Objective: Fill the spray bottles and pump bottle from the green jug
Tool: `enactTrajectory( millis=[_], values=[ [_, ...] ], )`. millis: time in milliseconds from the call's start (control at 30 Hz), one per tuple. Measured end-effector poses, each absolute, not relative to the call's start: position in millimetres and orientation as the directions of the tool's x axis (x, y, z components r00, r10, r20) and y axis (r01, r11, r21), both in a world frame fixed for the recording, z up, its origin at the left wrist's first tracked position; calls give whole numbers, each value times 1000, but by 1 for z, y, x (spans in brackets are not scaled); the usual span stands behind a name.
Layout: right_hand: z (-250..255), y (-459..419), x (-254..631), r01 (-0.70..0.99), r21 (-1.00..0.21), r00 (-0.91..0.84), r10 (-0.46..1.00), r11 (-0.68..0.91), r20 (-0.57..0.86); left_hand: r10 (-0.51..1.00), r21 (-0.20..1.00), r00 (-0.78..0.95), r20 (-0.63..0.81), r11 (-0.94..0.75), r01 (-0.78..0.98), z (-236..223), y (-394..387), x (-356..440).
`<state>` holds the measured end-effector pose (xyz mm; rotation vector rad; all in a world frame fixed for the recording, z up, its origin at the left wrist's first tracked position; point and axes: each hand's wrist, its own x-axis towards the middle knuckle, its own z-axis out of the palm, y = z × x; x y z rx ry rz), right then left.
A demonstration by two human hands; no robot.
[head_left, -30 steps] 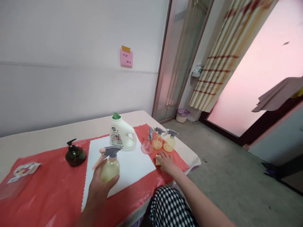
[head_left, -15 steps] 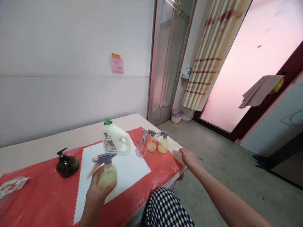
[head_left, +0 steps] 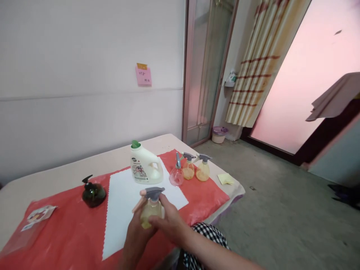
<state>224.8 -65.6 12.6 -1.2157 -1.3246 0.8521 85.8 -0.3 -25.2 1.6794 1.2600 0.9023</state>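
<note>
A spray bottle with a clear yellowish body and a grey and pink trigger head is held upright between both hands, above the near edge of the white sheet. My left hand is wrapped round its left side and underside. My right hand grips it from the right, the thumb lying across the front. Beyond it on the white sheet stands a white jug with green showing in its mouth. The yellow paper pad lies alone near the table's right corner.
Three more spray bottles, one pink and two yellow, stand together at the right on the red cloth. At the left are a dark green pump bottle and a clear plastic packet. The table's right edge drops to a grey floor.
My right hand carried the yellow paper pad from the red cloth to the table's right corner, let it go, and came back to grip the spray bottle alongside my left hand.
</note>
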Motion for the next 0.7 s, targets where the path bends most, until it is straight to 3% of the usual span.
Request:
enactTrajectory(
  millis=[67,133,233,333,467,700],
  values=[
    [15,-60,203,5,-951,197,932,309,304,962,907,271,44,-152,392,-29,-5,85],
    [12,-58,200,-9,-945,278,908,328,313,950,920,311,35,-153,362,-32,-8,81],
    [1,-59,229,149,-954,398,867,262,300,898,949,435,69,-193,248,-32,-7,71],
    [-10,-59,282,374,-920,595,730,120,337,894,953,447,-11,-126,274,-26,4,60],
    [-24,-49,353,435,-901,715,611,-5,341,924,943,368,-106,-23,331,-22,20,48],
    [-60,-44,394,458,-883,753,571,-99,326,941,944,328,-80,-34,329,-35,22,39]
  ],
)
